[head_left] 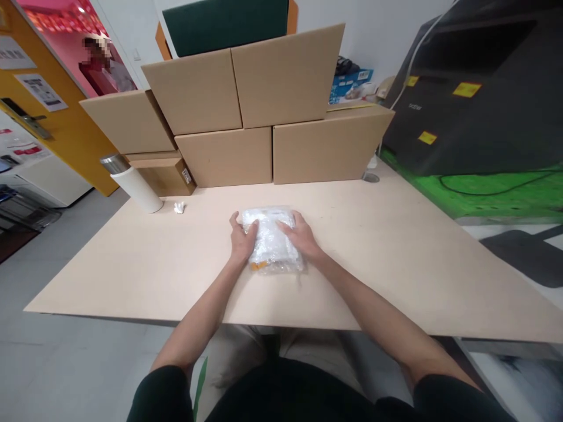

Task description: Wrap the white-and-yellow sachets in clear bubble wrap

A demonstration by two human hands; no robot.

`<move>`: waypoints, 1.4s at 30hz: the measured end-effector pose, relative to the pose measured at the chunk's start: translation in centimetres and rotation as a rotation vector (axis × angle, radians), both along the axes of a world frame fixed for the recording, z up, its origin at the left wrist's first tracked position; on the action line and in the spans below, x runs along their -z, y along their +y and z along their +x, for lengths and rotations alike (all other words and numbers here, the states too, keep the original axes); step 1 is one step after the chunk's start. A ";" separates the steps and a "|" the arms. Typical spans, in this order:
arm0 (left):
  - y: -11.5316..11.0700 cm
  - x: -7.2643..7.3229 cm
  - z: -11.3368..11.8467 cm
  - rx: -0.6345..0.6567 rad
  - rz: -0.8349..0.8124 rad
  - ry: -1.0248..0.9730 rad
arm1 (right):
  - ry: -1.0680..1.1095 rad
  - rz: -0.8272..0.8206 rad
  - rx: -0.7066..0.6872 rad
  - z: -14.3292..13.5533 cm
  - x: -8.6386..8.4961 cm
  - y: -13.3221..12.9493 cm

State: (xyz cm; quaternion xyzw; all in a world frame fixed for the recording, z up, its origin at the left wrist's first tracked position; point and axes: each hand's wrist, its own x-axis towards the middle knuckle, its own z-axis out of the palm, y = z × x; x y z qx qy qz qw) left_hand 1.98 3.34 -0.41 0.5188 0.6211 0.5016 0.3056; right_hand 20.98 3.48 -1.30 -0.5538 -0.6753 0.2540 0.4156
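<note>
A package in clear bubble wrap (272, 237) lies at the middle of the light wooden table, white inside with a bit of orange at its near left corner. My left hand (243, 237) grips its left edge, thumb on top. On the right side my right hand (301, 233) holds it the same way, the thumb resting on the wrap. The undersides of both hands' fingers are partly hidden by the package.
Cardboard boxes (224, 158) line the table's back edge. A white bottle with a metal cap (138, 187) and a crumpled white scrap (179, 207) are at the back left. Beyond the right edge is a dark covered machine (475, 117). A person (105, 64) is past the doorway.
</note>
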 end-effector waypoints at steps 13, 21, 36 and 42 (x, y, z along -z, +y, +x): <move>-0.5 -1.9 -4.4 0.608 -0.003 0.911 | -0.497 -0.096 -0.416 2.0 -1.8 -0.4; 0.0 -1.9 -5.4 0.789 -0.083 0.957 | -0.552 -0.127 -0.533 3.0 -1.5 -0.2; -0.1 -2.2 -6.3 0.819 -0.125 0.490 | -0.609 -0.133 -0.540 3.6 -0.5 0.1; -0.2 -2.2 -5.5 0.730 -0.013 0.448 | -0.696 -0.065 -0.488 3.1 -0.2 0.0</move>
